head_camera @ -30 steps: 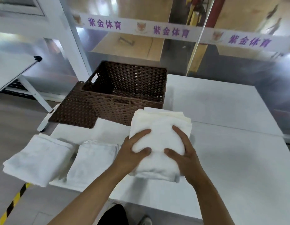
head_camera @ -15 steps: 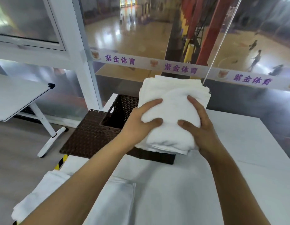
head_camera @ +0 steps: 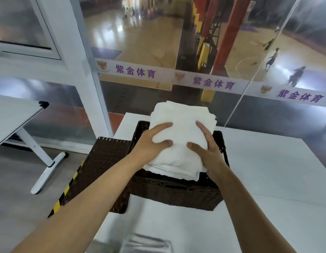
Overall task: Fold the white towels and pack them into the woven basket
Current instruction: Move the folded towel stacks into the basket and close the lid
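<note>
Towels (head_camera: 182, 136), folded into a white stack, are held above the open top of the woven basket (head_camera: 176, 194), with the stack's near edge overhanging the basket's front rim. From left to right: a second dark woven piece (head_camera: 107, 161) lies flat just beside the basket's left wall; the left hand (head_camera: 151, 145) grips the stack's left side, thumb and forefinger curled onto the top layer; the right hand (head_camera: 207, 152) grips the right side in the same way, thumb on top and fingers wrapped round the edge. The basket stands on the white bench (head_camera: 268, 170). Another white towel (head_camera: 145, 243) lies blurred at the bench's near edge, below the forearms.
</note>
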`<state>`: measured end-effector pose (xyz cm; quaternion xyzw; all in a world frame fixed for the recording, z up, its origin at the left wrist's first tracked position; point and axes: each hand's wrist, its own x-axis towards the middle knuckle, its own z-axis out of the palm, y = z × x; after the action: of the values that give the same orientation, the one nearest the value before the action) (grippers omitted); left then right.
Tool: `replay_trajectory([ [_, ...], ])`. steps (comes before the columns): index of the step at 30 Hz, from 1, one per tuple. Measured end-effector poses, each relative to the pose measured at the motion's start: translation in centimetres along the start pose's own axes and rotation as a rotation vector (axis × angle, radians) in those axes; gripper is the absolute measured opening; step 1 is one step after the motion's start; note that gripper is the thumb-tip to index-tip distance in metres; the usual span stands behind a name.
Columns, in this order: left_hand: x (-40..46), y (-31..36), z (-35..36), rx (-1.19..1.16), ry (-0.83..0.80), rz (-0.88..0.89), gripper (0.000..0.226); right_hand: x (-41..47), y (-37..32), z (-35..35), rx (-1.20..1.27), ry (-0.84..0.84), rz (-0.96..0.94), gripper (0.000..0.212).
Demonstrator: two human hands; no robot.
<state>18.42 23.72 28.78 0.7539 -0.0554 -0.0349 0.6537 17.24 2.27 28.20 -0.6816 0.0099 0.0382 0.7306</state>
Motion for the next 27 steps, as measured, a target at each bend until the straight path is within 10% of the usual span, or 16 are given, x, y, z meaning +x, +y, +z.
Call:
replay_trajectory([
  [16, 7.0, -16.5, -1.7, 0.149, 0.035, -0.382, 0.05, 11.4, 15.3, 1.0, -0.166, -0.157, 0.384, 0.062],
  [27, 8.9, -21.9, -0.5, 0.95, -0.401, -0.684, 0.065, 13.1, 22.2, 1.8, -0.912, -0.631, 0.615, 0.102],
])
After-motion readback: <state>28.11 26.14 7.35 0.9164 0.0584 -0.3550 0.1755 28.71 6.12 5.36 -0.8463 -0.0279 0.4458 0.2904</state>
